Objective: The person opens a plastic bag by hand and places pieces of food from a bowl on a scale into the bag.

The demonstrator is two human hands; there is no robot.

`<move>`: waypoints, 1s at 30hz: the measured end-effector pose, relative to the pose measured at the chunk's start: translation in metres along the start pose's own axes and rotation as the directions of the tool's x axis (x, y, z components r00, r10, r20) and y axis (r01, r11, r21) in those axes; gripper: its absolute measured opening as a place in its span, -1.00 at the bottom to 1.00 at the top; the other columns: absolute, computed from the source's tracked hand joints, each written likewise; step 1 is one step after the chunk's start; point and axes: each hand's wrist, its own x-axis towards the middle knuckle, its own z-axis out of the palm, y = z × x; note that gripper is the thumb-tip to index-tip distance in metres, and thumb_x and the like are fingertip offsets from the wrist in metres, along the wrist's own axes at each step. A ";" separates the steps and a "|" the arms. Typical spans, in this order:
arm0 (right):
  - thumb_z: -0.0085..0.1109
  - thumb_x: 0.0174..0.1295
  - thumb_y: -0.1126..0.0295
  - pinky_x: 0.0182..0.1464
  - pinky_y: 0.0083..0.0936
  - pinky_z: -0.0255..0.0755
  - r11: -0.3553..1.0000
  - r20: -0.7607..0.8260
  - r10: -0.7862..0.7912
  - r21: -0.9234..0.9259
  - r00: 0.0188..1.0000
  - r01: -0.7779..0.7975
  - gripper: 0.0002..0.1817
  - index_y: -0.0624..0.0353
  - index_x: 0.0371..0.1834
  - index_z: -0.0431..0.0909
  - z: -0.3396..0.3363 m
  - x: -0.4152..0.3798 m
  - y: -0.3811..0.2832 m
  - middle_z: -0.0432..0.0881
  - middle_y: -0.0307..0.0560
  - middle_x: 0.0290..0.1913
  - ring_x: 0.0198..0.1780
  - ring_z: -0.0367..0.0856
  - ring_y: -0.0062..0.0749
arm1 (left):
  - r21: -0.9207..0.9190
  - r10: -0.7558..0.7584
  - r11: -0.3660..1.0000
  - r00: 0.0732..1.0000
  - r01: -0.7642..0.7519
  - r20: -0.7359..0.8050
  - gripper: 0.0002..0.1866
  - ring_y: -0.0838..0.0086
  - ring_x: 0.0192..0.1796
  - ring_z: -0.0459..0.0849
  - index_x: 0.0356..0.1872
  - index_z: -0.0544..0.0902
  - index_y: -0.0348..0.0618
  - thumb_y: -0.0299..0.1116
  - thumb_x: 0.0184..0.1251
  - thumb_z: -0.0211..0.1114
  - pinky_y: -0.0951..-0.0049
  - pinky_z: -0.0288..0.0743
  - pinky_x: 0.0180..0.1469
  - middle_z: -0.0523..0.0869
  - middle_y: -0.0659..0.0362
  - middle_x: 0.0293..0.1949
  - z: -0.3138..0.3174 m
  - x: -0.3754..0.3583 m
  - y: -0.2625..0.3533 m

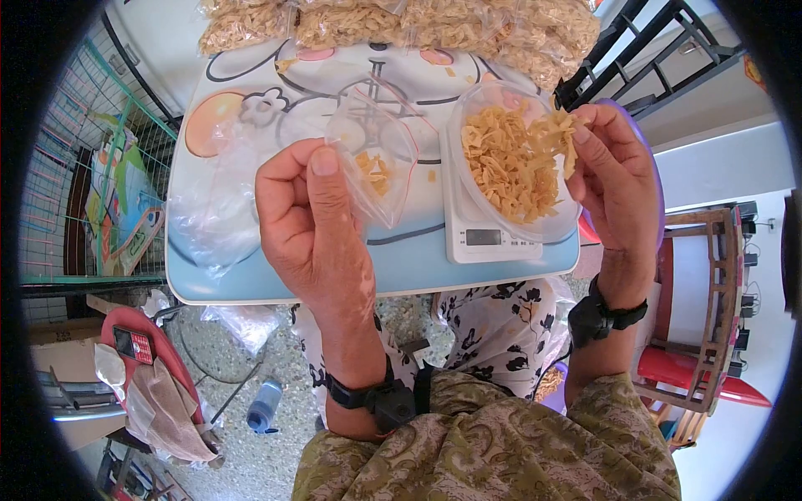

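Observation:
My left hand (313, 221) pinches the edge of a clear zip bag (399, 159) with a red seal line. A few yellowish dried flakes (373, 173) lie inside the bag. Over at the right, my right hand (616, 171) grips a small bunch of the same dried flakes (558, 136) above the rim of a clear plastic bowl (468, 179). A heap of flakes (510, 163) fills much of that bowl, which rests on a white digital kitchen scale (458, 247). The scale's display is too small to read.
Filled clear bags of flakes (359, 27) are stacked along the table's far edge. Loose clear plastic bags (221, 200) lie on the table (251, 288) at left. A red stool (180, 355) holding a phone (134, 345) and a water bottle (265, 405) stand on the floor. A wire cage (63, 184) is at left.

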 end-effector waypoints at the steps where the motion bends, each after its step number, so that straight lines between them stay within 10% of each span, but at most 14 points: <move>1: 0.16 0.30 0.39 -0.73 -0.82 0.02 0.997 0.024 0.033 0.062 0.999 -0.034 -0.84 0.18 -0.12 0.51 -0.001 0.000 0.001 0.55 -0.34 -0.39 -0.68 0.35 -0.80 | -0.006 -0.004 1.000 1.000 0.004 0.001 -0.86 0.84 -0.63 0.22 -0.20 0.55 -0.16 -0.32 0.39 0.22 0.77 -0.02 -0.66 0.51 0.38 -0.51 0.000 0.000 0.000; 11: 0.11 0.33 0.38 -0.78 -0.79 -0.04 0.933 0.119 0.121 0.324 0.985 -0.154 -0.85 0.18 -0.12 0.48 -0.004 -0.005 0.003 0.53 -0.29 -0.42 -0.75 0.26 -0.78 | 0.016 -0.012 1.000 1.000 0.012 -0.004 -0.86 0.82 -0.64 0.20 -0.21 0.55 -0.16 -0.31 0.38 0.22 0.75 -0.03 -0.65 0.46 0.39 -0.55 -0.001 -0.004 0.002; 17: 0.14 0.29 0.43 -0.61 -0.77 0.18 0.980 -0.081 -0.049 -0.195 0.995 0.033 -0.89 0.20 -0.19 0.50 0.013 0.001 0.005 0.55 -0.28 -0.39 -0.61 0.45 -0.73 | 0.021 0.011 1.000 1.000 -0.011 -0.017 -0.85 0.81 -0.64 0.20 -0.21 0.55 -0.16 -0.30 0.39 0.22 0.74 -0.03 -0.65 0.45 0.39 -0.56 0.003 0.000 -0.001; 30: 0.27 0.12 0.32 -0.18 -0.41 0.47 0.520 0.257 -0.225 -0.784 0.940 0.339 -0.64 0.20 -0.03 0.51 0.036 0.009 0.007 0.56 0.00 -0.16 -0.23 0.59 -0.20 | 0.002 0.011 1.000 1.000 -0.011 -0.005 -0.85 0.82 -0.64 0.21 -0.21 0.55 -0.16 -0.31 0.39 0.22 0.75 -0.02 -0.65 0.48 0.39 -0.52 0.002 0.000 -0.002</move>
